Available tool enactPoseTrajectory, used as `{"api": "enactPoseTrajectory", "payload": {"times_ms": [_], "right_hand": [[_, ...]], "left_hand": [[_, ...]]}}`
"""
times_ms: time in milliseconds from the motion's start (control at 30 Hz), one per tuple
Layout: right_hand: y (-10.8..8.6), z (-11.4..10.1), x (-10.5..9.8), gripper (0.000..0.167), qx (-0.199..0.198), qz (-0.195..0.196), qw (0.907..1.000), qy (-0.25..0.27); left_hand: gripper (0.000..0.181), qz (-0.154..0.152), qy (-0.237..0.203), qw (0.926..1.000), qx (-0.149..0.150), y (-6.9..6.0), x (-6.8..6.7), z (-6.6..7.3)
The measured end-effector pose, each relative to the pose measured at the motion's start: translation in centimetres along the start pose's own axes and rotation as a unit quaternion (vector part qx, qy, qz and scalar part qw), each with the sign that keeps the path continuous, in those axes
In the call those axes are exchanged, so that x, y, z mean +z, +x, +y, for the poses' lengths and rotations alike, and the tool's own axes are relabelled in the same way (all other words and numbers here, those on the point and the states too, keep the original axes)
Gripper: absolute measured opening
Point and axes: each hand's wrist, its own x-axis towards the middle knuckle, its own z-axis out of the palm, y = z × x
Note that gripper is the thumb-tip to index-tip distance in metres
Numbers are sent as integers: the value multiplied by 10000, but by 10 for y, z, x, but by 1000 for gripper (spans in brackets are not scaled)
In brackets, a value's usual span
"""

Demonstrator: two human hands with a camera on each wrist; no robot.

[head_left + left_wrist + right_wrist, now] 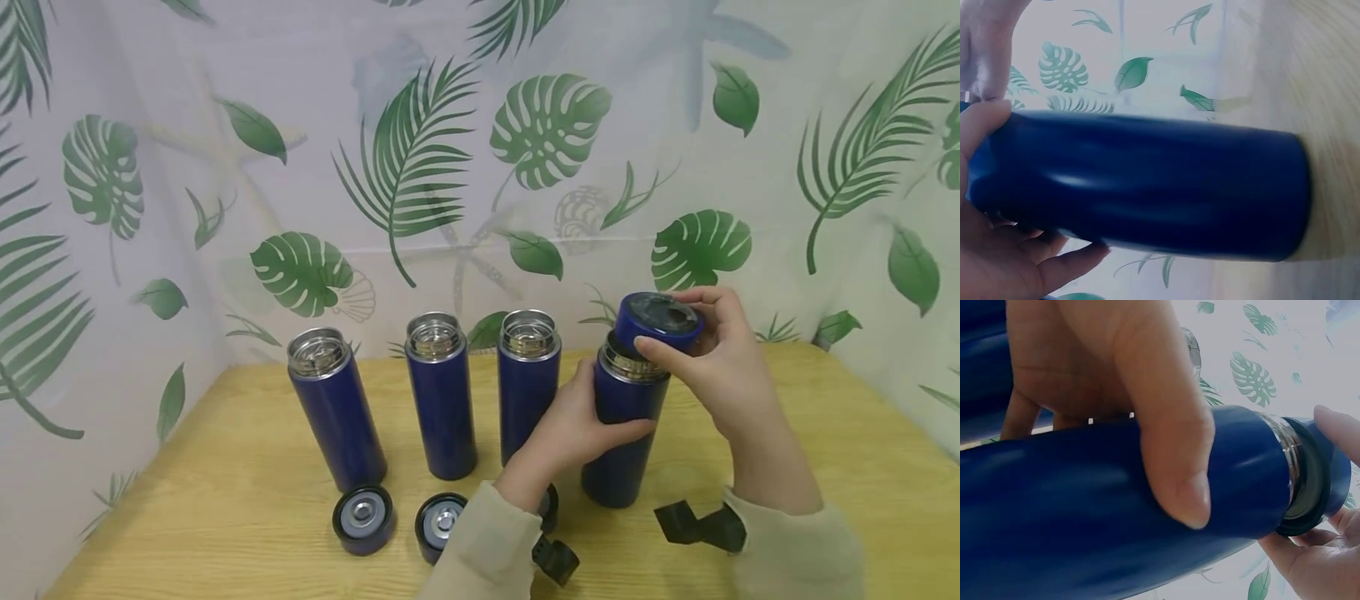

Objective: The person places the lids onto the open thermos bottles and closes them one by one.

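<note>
Overall, the head view alone takes in the full row: three capless blue bottles (pixel 441 417) stand on the wooden table (pixel 225 458), and to the right of them is the rightmost bottle (pixel 613 475), gripped by the left hand (pixel 570 425). Above its steel neck (pixel 630 367), the right hand (pixel 727 358) holds a blue cap (pixel 660 317) by its sides, thumb at the near edge. That view shows the cap's dark glossy top but hides its underside; the right wrist view shows the dark ring (pixel 1313 481) at its lower rim, tilted against the neck, with part of the steel bare. Whether cap and neck touch, I cannot tell. Also plain there is the left thumb (pixel 1179 469) lying across the bottle's wall, and a second blue body at the upper left. The left wrist view leaves the cap out of clear sight, yet shows the bottle's long smooth side down to its base, beside the wood; contact there is unclear. Only from the head can one see the loose caps (pixel 363 518) lying underside up before the row, one mostly hidden behind the left forearm, and a black strap (pixel 701 527) at the right sleeve (pixel 798 542)
</note>
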Motion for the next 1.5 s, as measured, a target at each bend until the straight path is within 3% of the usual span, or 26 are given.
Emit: {"api": "enactPoseTrajectory", "payload": {"times_ms": [167,433,733,1033,1500], "right_hand": [[-3,-1,1,38,-93,-165,9998,94],[-7,0,0,34,-119,-283,9995,3],[-6,-5,3,33,-245,-366,9990,-91],[-5,-4,4,33,-209,-382,9990,-37],[-8,-5,6,36,-98,-532,9979,-353]], "left_hand": [[74,-352,-24,9994,46,-2,-6,2],[74,-579,-127,9980,217,-2,-5,0],[74,-627,-14,9974,347,0,-7,0],[74,-627,16,9969,465,0,-7,-1],[74,-637,-32,9964,564,-1,-6,-4]]}}
